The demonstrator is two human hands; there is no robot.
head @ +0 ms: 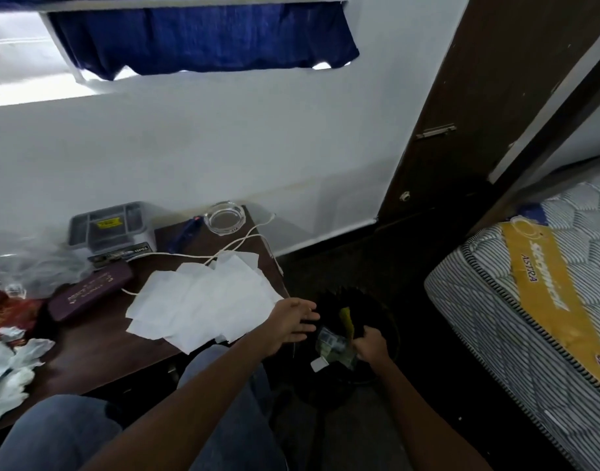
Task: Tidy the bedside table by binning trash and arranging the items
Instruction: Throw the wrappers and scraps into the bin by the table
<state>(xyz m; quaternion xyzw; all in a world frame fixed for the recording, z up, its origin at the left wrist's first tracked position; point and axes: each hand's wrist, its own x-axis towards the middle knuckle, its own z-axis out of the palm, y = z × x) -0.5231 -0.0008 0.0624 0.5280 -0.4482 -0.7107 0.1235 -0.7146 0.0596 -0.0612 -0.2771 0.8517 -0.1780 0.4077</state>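
A black bin (pixel 383 355) stands on the floor to the right of the dark wooden bedside table (pixel 97 341). My right hand (pixel 371 343) is inside the bin's mouth, closed around a crumpled wrapper (pixel 332 345); a yellow scrap (pixel 346 319) stands beside it in the bin. My left hand (pixel 291 322) hovers open at the bin's left rim, fingers spread, holding nothing. Several white paper sheets (pixel 203 297) lie spread on the table's right half. Crumpled white tissues (pixel 9 372) and a red wrapper (pixel 6 311) sit at the table's left edge.
On the table are a maroon case (pixel 87 294), a grey tray (pixel 109 226), a glass ashtray (pixel 225 217), a blue pen (pixel 184 232) and a white cord (pixel 237 246). A striped mattress (pixel 529 300) lies right of the bin. A dark door (pixel 461 113) stands behind.
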